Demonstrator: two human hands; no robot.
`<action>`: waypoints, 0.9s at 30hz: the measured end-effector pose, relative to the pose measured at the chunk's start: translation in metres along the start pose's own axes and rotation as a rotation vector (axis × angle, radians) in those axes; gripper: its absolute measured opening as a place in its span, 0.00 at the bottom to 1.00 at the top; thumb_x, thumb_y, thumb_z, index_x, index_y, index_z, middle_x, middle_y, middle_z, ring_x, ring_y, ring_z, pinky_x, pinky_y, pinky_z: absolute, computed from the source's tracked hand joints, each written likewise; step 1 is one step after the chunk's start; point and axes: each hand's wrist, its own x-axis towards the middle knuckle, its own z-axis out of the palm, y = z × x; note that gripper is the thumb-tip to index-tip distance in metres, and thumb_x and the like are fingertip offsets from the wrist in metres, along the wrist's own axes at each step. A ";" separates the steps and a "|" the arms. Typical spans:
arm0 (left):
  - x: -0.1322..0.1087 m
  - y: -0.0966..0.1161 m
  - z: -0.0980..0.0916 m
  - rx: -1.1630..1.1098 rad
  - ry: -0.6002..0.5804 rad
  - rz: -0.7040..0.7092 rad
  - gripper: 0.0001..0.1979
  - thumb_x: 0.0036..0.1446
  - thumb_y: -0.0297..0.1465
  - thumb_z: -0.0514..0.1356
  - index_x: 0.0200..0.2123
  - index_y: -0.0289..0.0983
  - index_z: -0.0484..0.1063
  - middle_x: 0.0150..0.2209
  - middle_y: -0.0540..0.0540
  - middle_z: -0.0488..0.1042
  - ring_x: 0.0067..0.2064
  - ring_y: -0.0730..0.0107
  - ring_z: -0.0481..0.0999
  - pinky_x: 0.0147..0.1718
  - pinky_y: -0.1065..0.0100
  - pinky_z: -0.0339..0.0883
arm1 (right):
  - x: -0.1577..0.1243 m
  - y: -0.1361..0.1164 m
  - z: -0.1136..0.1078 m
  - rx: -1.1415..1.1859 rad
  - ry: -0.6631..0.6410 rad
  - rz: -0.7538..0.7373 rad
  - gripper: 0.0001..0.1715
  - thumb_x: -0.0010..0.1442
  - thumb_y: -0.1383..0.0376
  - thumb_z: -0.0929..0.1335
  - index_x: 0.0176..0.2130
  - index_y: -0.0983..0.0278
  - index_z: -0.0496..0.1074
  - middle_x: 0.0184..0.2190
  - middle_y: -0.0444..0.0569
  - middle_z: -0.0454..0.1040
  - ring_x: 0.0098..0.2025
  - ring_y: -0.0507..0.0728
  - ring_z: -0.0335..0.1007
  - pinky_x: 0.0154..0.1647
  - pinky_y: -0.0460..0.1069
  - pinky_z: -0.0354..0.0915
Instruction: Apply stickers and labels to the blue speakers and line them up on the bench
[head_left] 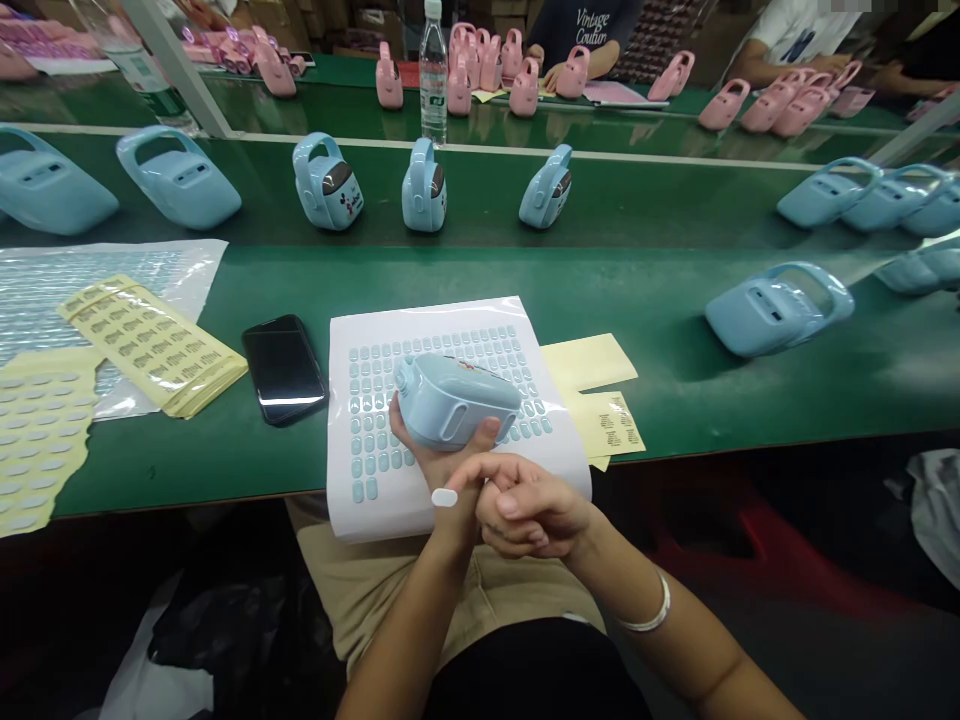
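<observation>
My left hand (pixel 435 455) grips a light blue plastic toy case (pixel 456 399) from below, holding it over a white sticker sheet (pixel 390 500) covered with rows of small blue oval stickers. My right hand (pixel 525 510) is curled just under the left wrist, and a small white oval sticker (pixel 444 497) sits on its forefinger tip. A silver bangle (pixel 651 612) circles my right wrist.
A black phone (pixel 283 367) lies left of the sheet, with yellow label sheets (pixel 154 345) beyond it and yellow backing papers (pixel 600 390) to the right. More blue cases (pixel 776 310) stand on the green bench (pixel 675 250). Pink cases (pixel 480 65), a water bottle (pixel 433 70) and other people are across it.
</observation>
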 end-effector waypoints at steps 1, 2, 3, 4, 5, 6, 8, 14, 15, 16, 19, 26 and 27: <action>0.000 0.001 -0.001 -0.014 0.014 0.001 0.51 0.41 0.37 0.71 0.63 0.49 0.42 0.56 0.41 0.65 0.50 0.58 0.73 0.45 0.59 0.69 | -0.002 0.001 -0.002 -0.009 0.027 -0.001 0.18 0.51 0.63 0.72 0.42 0.67 0.70 0.08 0.31 0.57 0.08 0.41 0.41 0.09 0.38 0.43; 0.000 0.002 -0.002 -0.032 0.032 0.003 0.51 0.40 0.37 0.71 0.62 0.48 0.43 0.56 0.41 0.66 0.50 0.58 0.73 0.46 0.59 0.69 | -0.005 0.000 -0.004 -0.019 0.054 -0.004 0.18 0.51 0.63 0.72 0.42 0.67 0.70 0.08 0.31 0.57 0.08 0.41 0.40 0.09 0.38 0.43; 0.001 0.003 -0.002 -0.058 0.047 0.001 0.52 0.39 0.37 0.72 0.62 0.47 0.44 0.56 0.40 0.66 0.50 0.58 0.73 0.46 0.59 0.69 | -0.008 0.000 -0.006 -0.030 0.083 -0.007 0.18 0.52 0.63 0.72 0.43 0.67 0.71 0.08 0.31 0.57 0.08 0.41 0.40 0.10 0.38 0.43; 0.002 0.003 -0.003 -0.086 0.058 -0.002 0.53 0.38 0.37 0.72 0.63 0.46 0.44 0.56 0.39 0.66 0.50 0.59 0.73 0.46 0.60 0.69 | -0.011 -0.001 -0.008 -0.038 0.112 -0.009 0.18 0.52 0.63 0.72 0.43 0.66 0.71 0.08 0.31 0.57 0.08 0.41 0.40 0.10 0.38 0.43; 0.003 0.004 -0.004 -0.113 0.072 -0.003 0.55 0.37 0.38 0.73 0.63 0.44 0.43 0.57 0.37 0.65 0.50 0.59 0.73 0.47 0.60 0.69 | -0.014 -0.002 -0.010 -0.044 0.139 -0.009 0.18 0.52 0.63 0.71 0.43 0.66 0.71 0.08 0.31 0.57 0.08 0.41 0.39 0.10 0.38 0.42; 0.004 0.004 -0.004 -0.133 0.082 -0.002 0.56 0.36 0.38 0.73 0.63 0.43 0.43 0.58 0.36 0.64 0.50 0.60 0.73 0.46 0.60 0.68 | -0.016 -0.003 -0.011 -0.051 0.165 -0.004 0.17 0.52 0.63 0.72 0.42 0.66 0.71 0.08 0.30 0.57 0.08 0.41 0.39 0.10 0.38 0.42; 0.006 0.004 -0.003 -0.162 0.085 0.010 0.57 0.34 0.39 0.73 0.63 0.42 0.43 0.58 0.35 0.64 0.50 0.59 0.73 0.46 0.61 0.68 | -0.018 -0.005 -0.012 -0.085 0.216 -0.009 0.16 0.50 0.62 0.72 0.39 0.66 0.71 0.08 0.30 0.56 0.08 0.41 0.38 0.10 0.38 0.41; 0.004 0.005 -0.001 -0.260 0.065 0.055 0.57 0.34 0.38 0.74 0.62 0.43 0.44 0.55 0.36 0.67 0.50 0.60 0.73 0.47 0.61 0.67 | -0.008 -0.005 -0.003 -0.287 0.472 -0.114 0.22 0.42 0.58 0.77 0.27 0.64 0.63 0.07 0.29 0.56 0.10 0.41 0.39 0.11 0.38 0.40; 0.004 0.005 -0.002 -0.253 0.066 0.054 0.57 0.34 0.38 0.74 0.63 0.43 0.44 0.55 0.36 0.67 0.49 0.60 0.73 0.47 0.61 0.67 | -0.007 -0.005 -0.001 -0.322 0.503 -0.116 0.23 0.41 0.57 0.77 0.26 0.64 0.62 0.07 0.29 0.56 0.10 0.41 0.40 0.11 0.39 0.41; 0.003 0.006 -0.002 -0.237 0.069 0.051 0.57 0.34 0.38 0.74 0.63 0.43 0.43 0.55 0.36 0.66 0.49 0.60 0.73 0.47 0.60 0.67 | -0.006 -0.005 0.001 -0.360 0.531 -0.119 0.24 0.40 0.57 0.77 0.26 0.63 0.62 0.07 0.29 0.56 0.10 0.41 0.41 0.11 0.39 0.41; 0.001 0.006 -0.004 -0.180 0.095 0.046 0.57 0.35 0.41 0.73 0.64 0.43 0.43 0.55 0.36 0.66 0.47 0.60 0.74 0.45 0.59 0.68 | -0.003 -0.003 0.005 -0.479 0.627 -0.181 0.24 0.41 0.58 0.77 0.27 0.63 0.61 0.09 0.30 0.57 0.12 0.41 0.43 0.13 0.39 0.43; 0.005 0.008 -0.002 -0.197 0.124 0.049 0.50 0.31 0.48 0.72 0.58 0.47 0.57 0.55 0.41 0.67 0.51 0.57 0.71 0.49 0.58 0.67 | -0.003 0.008 0.002 -0.534 0.635 -0.315 0.20 0.51 0.53 0.71 0.28 0.62 0.60 0.10 0.31 0.55 0.12 0.43 0.45 0.13 0.41 0.44; 0.007 0.009 -0.003 -0.200 0.133 0.047 0.49 0.30 0.48 0.73 0.57 0.48 0.59 0.55 0.42 0.67 0.53 0.56 0.70 0.49 0.58 0.66 | -0.007 0.005 -0.001 -0.535 0.631 -0.325 0.19 0.52 0.52 0.70 0.28 0.61 0.60 0.10 0.31 0.54 0.12 0.44 0.44 0.13 0.41 0.45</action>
